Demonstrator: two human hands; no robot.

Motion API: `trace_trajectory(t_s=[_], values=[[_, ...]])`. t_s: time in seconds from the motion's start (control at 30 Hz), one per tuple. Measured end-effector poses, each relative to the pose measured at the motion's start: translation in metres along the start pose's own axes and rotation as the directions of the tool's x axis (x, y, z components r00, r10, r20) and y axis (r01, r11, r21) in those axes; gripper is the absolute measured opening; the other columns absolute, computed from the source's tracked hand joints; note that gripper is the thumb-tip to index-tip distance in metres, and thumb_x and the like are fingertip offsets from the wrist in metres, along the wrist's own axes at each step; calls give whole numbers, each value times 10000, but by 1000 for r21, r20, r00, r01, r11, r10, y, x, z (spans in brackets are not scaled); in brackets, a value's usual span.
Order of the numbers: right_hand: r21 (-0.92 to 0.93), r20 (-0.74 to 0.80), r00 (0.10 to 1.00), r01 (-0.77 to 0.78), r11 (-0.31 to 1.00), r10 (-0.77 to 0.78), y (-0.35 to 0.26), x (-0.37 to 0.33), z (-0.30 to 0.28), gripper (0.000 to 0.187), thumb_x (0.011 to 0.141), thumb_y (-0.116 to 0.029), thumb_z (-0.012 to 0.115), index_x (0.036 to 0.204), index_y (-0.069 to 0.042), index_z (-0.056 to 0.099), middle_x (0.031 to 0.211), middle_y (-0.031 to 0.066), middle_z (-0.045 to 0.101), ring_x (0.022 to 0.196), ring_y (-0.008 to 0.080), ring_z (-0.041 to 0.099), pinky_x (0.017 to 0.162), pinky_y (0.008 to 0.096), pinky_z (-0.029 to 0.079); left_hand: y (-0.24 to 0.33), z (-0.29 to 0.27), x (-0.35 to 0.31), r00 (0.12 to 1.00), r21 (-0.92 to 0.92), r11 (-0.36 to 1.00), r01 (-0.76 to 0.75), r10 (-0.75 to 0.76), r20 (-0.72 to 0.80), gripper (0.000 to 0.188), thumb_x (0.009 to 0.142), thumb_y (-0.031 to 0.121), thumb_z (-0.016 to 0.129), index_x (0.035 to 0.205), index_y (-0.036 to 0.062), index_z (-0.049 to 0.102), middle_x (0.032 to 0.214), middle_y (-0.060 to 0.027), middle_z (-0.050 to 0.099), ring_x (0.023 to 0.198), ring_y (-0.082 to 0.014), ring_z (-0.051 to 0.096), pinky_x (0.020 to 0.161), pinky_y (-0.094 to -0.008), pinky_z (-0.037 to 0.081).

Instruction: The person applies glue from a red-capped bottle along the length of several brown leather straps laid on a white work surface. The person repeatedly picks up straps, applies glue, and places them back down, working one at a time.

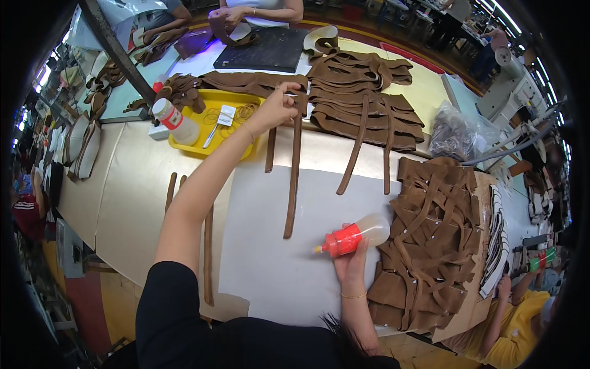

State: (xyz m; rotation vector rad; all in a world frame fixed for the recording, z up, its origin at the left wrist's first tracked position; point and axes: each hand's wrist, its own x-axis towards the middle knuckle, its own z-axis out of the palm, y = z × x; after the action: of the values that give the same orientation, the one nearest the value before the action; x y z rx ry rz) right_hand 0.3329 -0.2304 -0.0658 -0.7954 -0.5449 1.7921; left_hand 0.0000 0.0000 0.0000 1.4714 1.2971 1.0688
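Note:
My right hand (352,263) is closed around a squeeze bottle (369,232), a clear one with a red band and red cap. The bottle is tilted on its side, its yellowish tip pointing left over a white sheet (264,270). My left arm stretches far across the table. Its hand (278,109) is at the end of the brown leather strips, fingers bent and apart. Just beside its fingertips a long narrow brown strap (293,184) hangs down onto the sheet. Whether the fingertips touch the leather is hard to see.
A yellow tray (209,152) holds rubber bands and a small tool; a jar (175,122) stands at its side. Brown leather pieces lie stacked at the back (369,117) and piled on the right (430,240). A plastic bag (456,130) rests beyond. Other people work opposite and at the right.

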Motion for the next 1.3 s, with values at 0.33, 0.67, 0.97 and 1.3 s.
trace_trajectory(t_s=[0.33, 0.67, 0.97, 1.3], values=[[36, -18, 1000, 5, 999, -5, 0, 2, 0, 782, 837, -643, 610, 1265, -6, 458, 1104, 118, 577, 1058, 255, 579, 966, 463, 489, 3, -30, 109, 971, 85, 994, 66, -44, -234, 654, 833, 1, 614, 1428, 79, 354, 891, -35, 578, 745, -105, 584, 615, -237, 517], [28, 8, 1000, 14, 1000, -14, 2, 0, -1, 771, 849, -642, 599, 1261, -6, 459, 1099, 116, 578, 1052, 254, 578, 964, 456, 483, 35, -36, 75, 726, 136, 976, -170, 217, -652, 376, 788, 201, 785, 1043, 37, 562, 841, -47, 609, 787, -128, 591, 679, -264, 483], [75, -67, 997, 32, 997, -27, 7, 7, -8, 713, 886, -603, 579, 1279, -22, 451, 1152, 119, 558, 1071, 264, 568, 962, 445, 487, 85, -45, -172, 847, 526, 848, -70, 329, -417, 186, 785, 161, 767, 794, 24, 641, 792, -41, 625, 738, -127, 579, 704, -269, 453], [-6, -109, 989, 102, 995, -102, 1, 4, 1, 736, 868, -595, 609, 1330, -48, 438, 1273, 90, 523, 1126, 240, 554, 956, 417, 496, -23, -95, -393, 615, 83, 933, 350, -161, -772, 390, 981, 337, 554, 1039, -21, 698, 992, -129, 698, 974, -191, 622, 895, -299, 457]])
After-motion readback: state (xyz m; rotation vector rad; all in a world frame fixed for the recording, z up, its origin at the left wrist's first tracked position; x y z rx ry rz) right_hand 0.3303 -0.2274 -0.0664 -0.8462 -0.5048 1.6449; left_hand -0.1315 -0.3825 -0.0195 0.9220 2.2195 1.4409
